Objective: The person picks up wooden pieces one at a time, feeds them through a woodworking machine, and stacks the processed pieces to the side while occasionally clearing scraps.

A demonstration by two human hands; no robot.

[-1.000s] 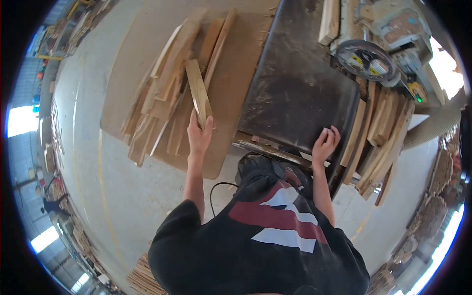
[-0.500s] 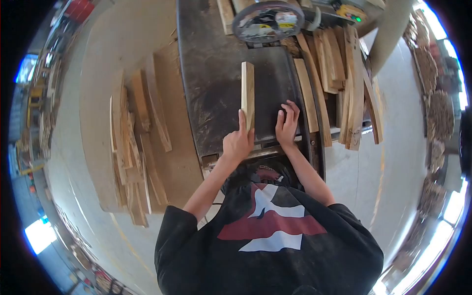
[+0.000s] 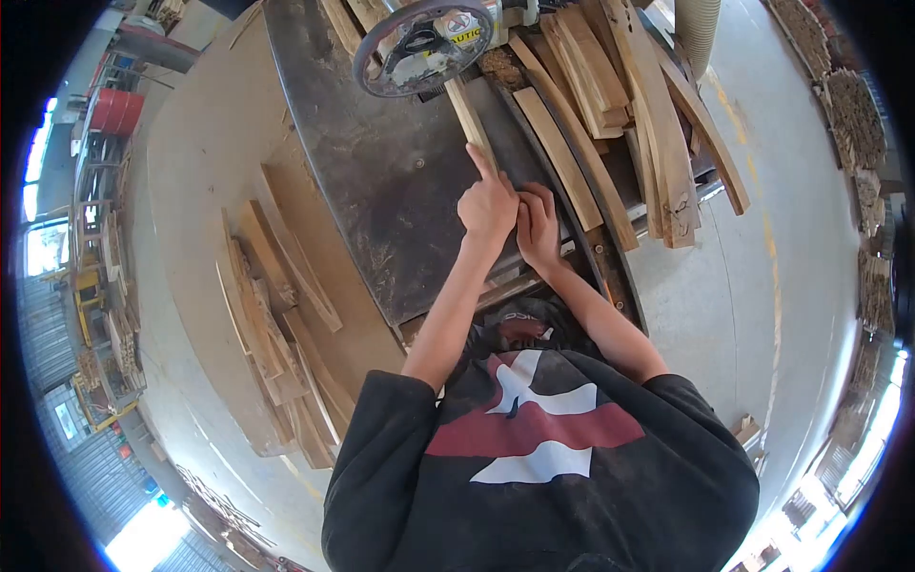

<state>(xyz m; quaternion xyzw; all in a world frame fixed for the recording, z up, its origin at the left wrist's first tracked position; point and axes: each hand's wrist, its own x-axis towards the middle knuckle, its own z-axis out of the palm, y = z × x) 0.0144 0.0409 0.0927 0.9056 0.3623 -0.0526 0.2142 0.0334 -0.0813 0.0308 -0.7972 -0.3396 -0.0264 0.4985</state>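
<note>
A narrow wooden strip point(image 3: 465, 111) lies on the dark machine table point(image 3: 367, 195), its far end under the handwheel point(image 3: 424, 48). My left hand point(image 3: 489, 207) grips its near end, with the index finger stretched along the wood. Close beside it, my right hand point(image 3: 540, 232) rests with loosely bent fingers near the dark curved rail point(image 3: 543, 157). Whether those fingers touch the strip is hidden by the left hand.
Several wooden boards point(image 3: 658, 143) are piled right of the rail, with a single board point(image 3: 562, 157) alongside it. More boards point(image 3: 276, 334) lie on a brown panel at left. A ribbed hose point(image 3: 696, 38) stands at upper right.
My left hand has pushed the strip forward, its far end now reaching under the handwheel. My right hand has come close beside the left. The whole view has turned and shifted.
</note>
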